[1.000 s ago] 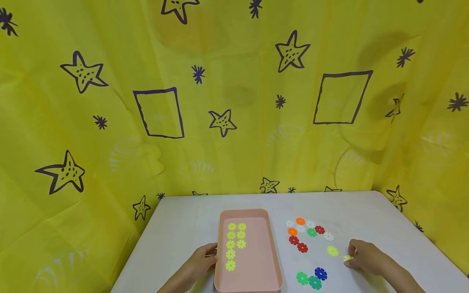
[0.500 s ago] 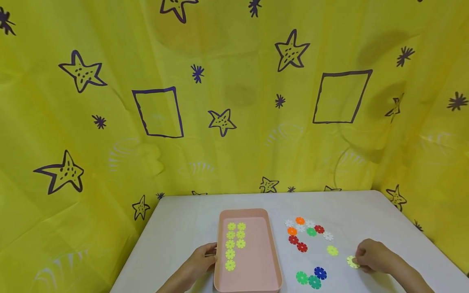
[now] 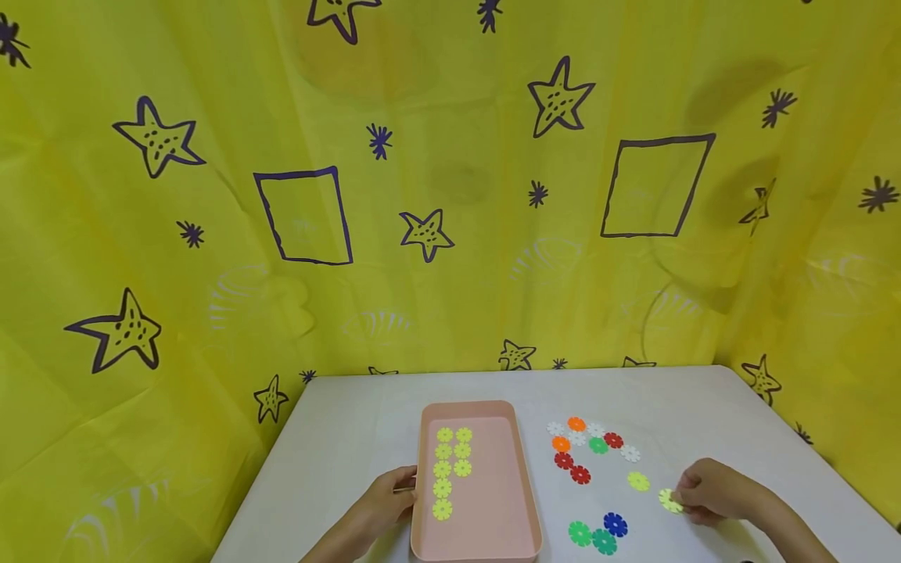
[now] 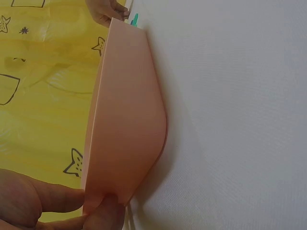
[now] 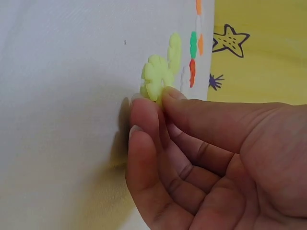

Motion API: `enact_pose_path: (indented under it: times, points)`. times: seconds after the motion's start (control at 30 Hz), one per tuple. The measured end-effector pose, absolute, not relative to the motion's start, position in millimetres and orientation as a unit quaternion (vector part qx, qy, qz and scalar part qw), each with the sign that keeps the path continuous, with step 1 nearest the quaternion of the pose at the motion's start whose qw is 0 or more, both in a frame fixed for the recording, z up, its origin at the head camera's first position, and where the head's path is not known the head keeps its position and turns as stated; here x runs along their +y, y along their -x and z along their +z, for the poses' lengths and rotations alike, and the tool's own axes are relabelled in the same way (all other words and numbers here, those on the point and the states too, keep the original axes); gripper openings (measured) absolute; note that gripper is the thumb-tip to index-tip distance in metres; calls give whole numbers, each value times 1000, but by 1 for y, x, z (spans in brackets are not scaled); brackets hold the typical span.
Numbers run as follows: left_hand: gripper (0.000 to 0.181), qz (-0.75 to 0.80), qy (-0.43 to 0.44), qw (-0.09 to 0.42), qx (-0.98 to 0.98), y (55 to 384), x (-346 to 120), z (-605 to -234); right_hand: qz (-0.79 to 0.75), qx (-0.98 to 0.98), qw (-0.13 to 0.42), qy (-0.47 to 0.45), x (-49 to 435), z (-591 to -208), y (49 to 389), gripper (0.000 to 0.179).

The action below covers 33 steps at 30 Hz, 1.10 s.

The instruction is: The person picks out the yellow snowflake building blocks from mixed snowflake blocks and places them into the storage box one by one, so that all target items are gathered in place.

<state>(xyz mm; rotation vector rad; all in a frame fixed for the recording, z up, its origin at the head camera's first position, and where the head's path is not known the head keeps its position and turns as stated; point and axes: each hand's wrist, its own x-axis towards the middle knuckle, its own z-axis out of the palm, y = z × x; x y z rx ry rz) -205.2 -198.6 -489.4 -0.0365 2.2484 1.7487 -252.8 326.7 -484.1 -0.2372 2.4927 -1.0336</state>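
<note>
My right hand (image 3: pixel 721 491) pinches a yellow flower-shaped disc (image 5: pixel 156 76) between thumb and fingers, close over the table's right side. Just left of it lies another yellow disc (image 3: pixel 638 481). At the left, my left hand (image 3: pixel 385 500) grips the side wall of a pink tray (image 3: pixel 493 485), thumb and finger on its rim in the left wrist view. Inside the tray, several yellow discs (image 3: pixel 442 470) lie in two columns along the left, the left column longer.
Beyond the right hand, a loose group of white, orange, green and red discs (image 3: pixel 580 475) lies right of the tray. Nearer the front are two green discs (image 3: pixel 580 534) and a blue disc (image 3: pixel 615 525). A yellow patterned curtain (image 3: pixel 450 297) stands behind the white table (image 3: pixel 352 422).
My right hand has shifted a little right and toward the front, and more of the pinched yellow disc now shows. The left hand and tray have stayed in place.
</note>
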Motion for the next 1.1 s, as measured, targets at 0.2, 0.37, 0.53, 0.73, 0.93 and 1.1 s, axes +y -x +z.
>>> enact_pose_path:
  times: [0.2, 0.37, 0.53, 0.73, 0.93, 1.1]
  points:
    - [51, 607, 15, 148, 781, 206, -199, -489, -361, 903, 229, 30, 318, -481, 260, 17]
    - [51, 609, 13, 147, 780, 206, -199, -489, -365, 899, 240, 38, 315, -478, 268, 19]
    - [51, 607, 18, 150, 780, 207, -199, -491, -388, 883, 250, 82, 310, -473, 275, 23]
    - [50, 602, 24, 150, 784, 208, -199, -491, -426, 857, 259, 130, 289, -461, 286, 26]
    - [50, 601, 20, 148, 785, 207, -199, -490, -447, 840, 259, 163, 253, -447, 299, 26]
    - [50, 603, 17, 148, 784, 207, -199, -491, -447, 834, 257, 198, 218, -436, 309, 25]
